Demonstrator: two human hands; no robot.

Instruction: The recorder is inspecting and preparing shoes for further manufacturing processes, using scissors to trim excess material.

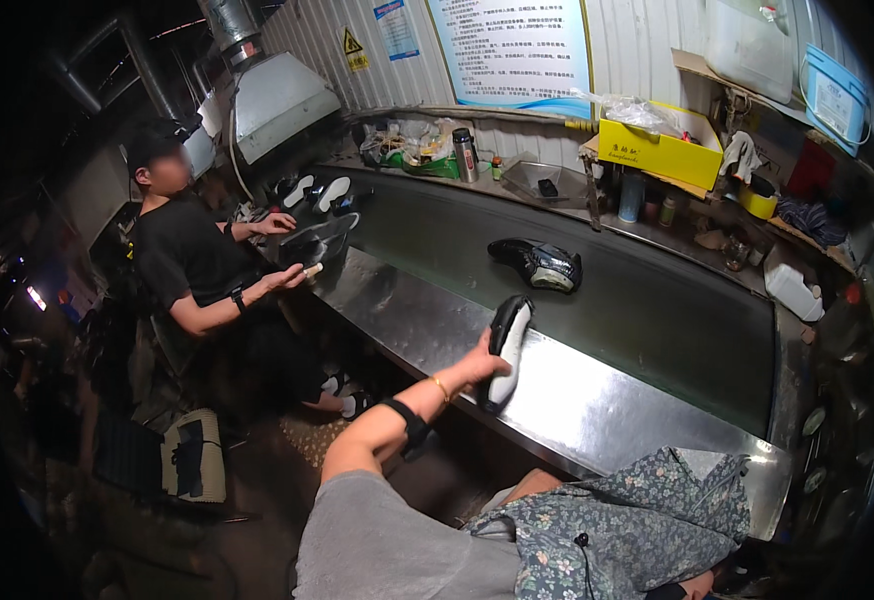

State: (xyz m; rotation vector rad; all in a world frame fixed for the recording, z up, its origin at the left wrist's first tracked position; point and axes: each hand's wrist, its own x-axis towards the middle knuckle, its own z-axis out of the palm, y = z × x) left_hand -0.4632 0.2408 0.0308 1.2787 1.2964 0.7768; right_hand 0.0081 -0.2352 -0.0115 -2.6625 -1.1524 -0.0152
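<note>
My left hand (479, 362) is closed around a black shoe (509, 345), which it holds on its side over the steel ledge with the white sole turned to the right. A gold-coloured bracelet and a black band circle that arm. Farther back, a second black shoe (539, 264) lies on the dark green conveyor belt (647, 320), apart from my hand. Below the grey flowered cloth (627, 520), at the lower edge, a little of my right hand (697, 586) shows; its fingers are hidden.
A co-worker (192, 230) stands at the left beside the steel ledge (417, 305), holding a small pale object. Pale-soled shoes (333, 194) lie at the belt's far end. Along the back stand a flask (465, 155), a metal tray (547, 182) and a yellow box (657, 150).
</note>
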